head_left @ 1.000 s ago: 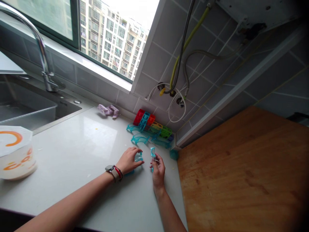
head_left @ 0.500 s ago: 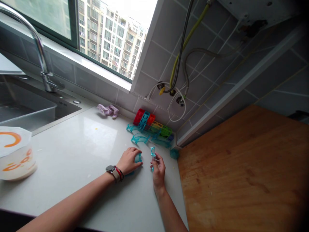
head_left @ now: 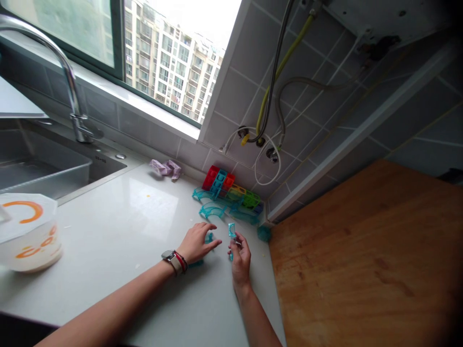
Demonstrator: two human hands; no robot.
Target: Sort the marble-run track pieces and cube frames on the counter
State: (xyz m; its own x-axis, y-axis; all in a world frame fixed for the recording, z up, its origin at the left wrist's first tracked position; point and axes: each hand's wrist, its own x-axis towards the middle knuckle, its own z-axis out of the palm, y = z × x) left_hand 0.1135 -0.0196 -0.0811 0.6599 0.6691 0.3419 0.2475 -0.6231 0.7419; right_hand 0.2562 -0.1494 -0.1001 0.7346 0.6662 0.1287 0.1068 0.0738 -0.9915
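Note:
In my right hand (head_left: 240,255) is a small translucent teal plastic toy piece (head_left: 231,230), held upright between thumb and fingers with its square end sticking up. To its left, my left hand (head_left: 197,243) has thumb and fingers spread apart. Another teal plastic piece (head_left: 209,237) shows on the counter between and behind those fingers, partly hidden by them. More teal plastic (head_left: 197,263) peeks out beside the left wrist, mostly covered. Beyond both hands lie curved teal track pieces (head_left: 212,210).
Red, blue, yellow and green plastic blocks (head_left: 220,180) line the wall. A crumpled purple item (head_left: 165,168) lies behind on the white counter (head_left: 119,236). A lidded tub (head_left: 31,236) and a sink (head_left: 104,176) are at left; a wooden panel (head_left: 361,260) bounds the right.
My left hand has opened its fingers and let go of the teal piece beside it. My right hand keeps its piece. The view has shifted slightly.

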